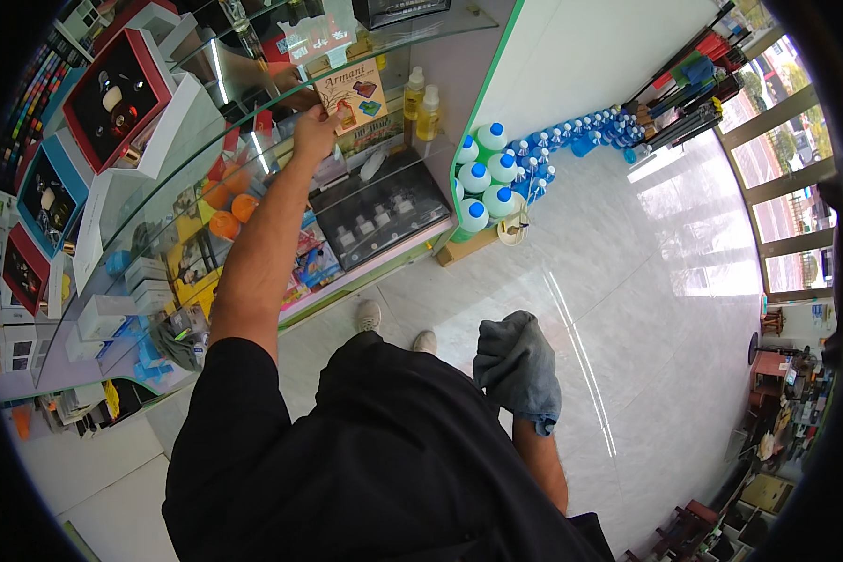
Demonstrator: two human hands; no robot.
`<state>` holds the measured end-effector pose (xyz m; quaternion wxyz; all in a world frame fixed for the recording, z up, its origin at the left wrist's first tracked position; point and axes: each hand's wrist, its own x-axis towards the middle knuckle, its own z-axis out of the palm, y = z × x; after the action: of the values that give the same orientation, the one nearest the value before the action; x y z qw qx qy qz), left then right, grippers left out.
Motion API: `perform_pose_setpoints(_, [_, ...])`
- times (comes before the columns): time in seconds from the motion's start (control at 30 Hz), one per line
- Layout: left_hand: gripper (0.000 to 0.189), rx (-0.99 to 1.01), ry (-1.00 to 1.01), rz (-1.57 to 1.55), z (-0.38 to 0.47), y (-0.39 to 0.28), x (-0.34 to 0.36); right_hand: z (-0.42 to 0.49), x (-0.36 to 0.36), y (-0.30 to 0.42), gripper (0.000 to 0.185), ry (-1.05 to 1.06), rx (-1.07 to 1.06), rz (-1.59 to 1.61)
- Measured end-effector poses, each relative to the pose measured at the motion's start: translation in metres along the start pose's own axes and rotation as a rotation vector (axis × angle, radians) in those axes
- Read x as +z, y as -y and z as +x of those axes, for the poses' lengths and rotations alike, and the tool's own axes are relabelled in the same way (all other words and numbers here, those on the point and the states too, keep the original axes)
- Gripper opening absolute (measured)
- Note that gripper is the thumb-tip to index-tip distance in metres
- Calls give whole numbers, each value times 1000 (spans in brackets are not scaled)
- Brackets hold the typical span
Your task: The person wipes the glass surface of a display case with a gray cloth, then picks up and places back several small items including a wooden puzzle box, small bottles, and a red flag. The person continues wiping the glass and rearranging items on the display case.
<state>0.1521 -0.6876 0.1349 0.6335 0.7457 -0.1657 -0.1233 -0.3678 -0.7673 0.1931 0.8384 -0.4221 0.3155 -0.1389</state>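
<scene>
My left hand (316,135) reaches over the display counter, its fingers on the lower left edge of a flat, cream-coloured Armani box (355,88). The box tilts upright near the glass shelf (435,28) and bears a picture of coloured bottles. Beside it stand two pump bottles of yellow liquid (421,105). Below lies a dark display tray (383,211) with several small clear bottles. A grey-blue cloth (516,365) is draped over my right hand, low at my right side; the cloth hides the hand and its fingers.
Open red (116,98) and blue (50,193) gift boxes stand on the counter's left. Orange round containers (233,214) sit inside the case. Jugs with blue caps (483,172) and many blue bottles (534,168) line the wall on the floor. Shiny grey tiles (625,281) spread to the right.
</scene>
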Motion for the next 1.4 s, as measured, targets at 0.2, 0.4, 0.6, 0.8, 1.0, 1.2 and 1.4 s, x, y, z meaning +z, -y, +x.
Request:
perform_pose_setpoints(0.2, [27, -69, 11, -79, -1, 2, -1, -2, 11, 23, 13, 51, -120, -968])
perform_pose_setpoints(0.4, [29, -89, 49, -115, 4, 10, -2, -1, -3, 16, 11, 20, -53, -250])
perform_pose_setpoints(0.6, [33, -99, 40, -62, 9, 16, 2, -4, -13, 11, 7, -8, -24, -264])
perform_pose_setpoints(0.8, [35, -91, 55, -64, 8, 15, 7, -8, -2, 24, 8, 25, -115, -727])
perform_pose_setpoints(1.0, [34, -23, -1, -199, 9, 21, 12, -11, -7, 26, 13, 74, -45, -761])
perform_pose_setpoints(1.2, [21, 255, -460, -92, -89, -12, 32, -8, -28, 4, 15, 101, -28, -102])
perform_pose_setpoints(1.4, [32, 74, -33, 7, -316, -3, 27, 13, -19, -12, 13, 204, 110, -164])
